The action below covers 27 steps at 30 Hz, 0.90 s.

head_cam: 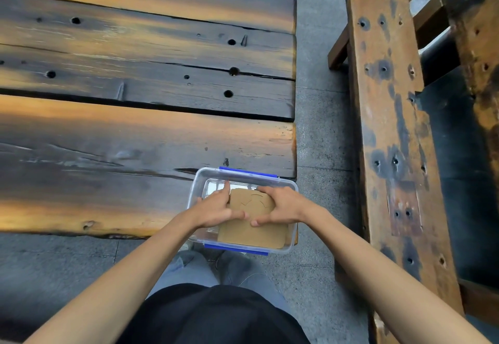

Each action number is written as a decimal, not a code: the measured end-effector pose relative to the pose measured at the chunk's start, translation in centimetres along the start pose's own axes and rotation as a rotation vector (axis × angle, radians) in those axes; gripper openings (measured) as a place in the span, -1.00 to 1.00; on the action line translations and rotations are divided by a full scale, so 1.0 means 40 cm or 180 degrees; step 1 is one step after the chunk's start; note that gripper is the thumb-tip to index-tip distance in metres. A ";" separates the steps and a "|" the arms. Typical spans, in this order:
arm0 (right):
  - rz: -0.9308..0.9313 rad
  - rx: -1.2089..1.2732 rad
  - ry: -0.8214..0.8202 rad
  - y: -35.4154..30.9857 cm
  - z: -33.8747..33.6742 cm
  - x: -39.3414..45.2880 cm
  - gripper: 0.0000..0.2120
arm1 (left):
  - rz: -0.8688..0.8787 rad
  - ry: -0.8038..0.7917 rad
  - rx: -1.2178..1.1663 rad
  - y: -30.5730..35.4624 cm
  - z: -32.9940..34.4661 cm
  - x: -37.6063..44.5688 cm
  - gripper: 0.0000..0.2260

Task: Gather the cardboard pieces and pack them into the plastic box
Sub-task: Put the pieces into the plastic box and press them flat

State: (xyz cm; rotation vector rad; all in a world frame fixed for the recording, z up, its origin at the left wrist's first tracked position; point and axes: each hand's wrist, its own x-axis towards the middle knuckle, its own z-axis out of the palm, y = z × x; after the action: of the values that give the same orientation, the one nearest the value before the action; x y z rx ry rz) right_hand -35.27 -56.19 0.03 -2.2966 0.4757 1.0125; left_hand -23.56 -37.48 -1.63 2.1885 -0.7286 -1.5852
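A clear plastic box (198,181) with blue clips stands at the near right corner of the wooden table. Brown cardboard pieces (253,233) lie stacked inside it. My left hand (216,207) grips the left edge of the top cardboard piece (252,203), thumb on top. My right hand (280,206) holds the same piece on its right side, thumb pressed near the lower edge. Both hands are inside the box opening, and the piece sits slightly tilted over the stack.
The dark plank table (135,87) stretches away to the left and back. A weathered wooden bench (391,127) runs along the right, across a strip of grey floor (321,127). My legs and shoes (210,268) are just below the box.
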 end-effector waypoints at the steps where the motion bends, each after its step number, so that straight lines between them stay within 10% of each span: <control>1: -0.0023 0.0044 -0.0016 0.003 -0.002 0.003 0.03 | 0.0029 -0.0045 -0.0091 -0.001 -0.003 -0.001 -0.11; 4: -0.0130 0.0136 -0.0004 0.010 -0.007 0.008 -0.08 | 0.0164 -0.0194 -0.0276 0.000 -0.011 0.003 -0.33; 10: -0.0255 0.0087 0.0012 0.020 -0.006 0.014 -0.14 | 0.0182 -0.0161 -0.0562 0.005 -0.014 -0.005 0.15; 17: -0.0093 -0.0143 -0.0072 0.013 -0.005 0.012 -0.06 | 0.0151 -0.0036 -0.0363 0.024 -0.023 0.008 -0.10; 27: -0.0033 0.0130 -0.0135 0.011 -0.014 0.003 -0.13 | -0.0213 -0.0331 -0.0994 0.037 0.002 -0.006 0.14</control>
State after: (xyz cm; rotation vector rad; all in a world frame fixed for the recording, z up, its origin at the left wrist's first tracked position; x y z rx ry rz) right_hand -35.13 -56.90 0.07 -2.2347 0.4627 1.0350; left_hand -23.98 -38.53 -0.67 1.9347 -0.4054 -1.7255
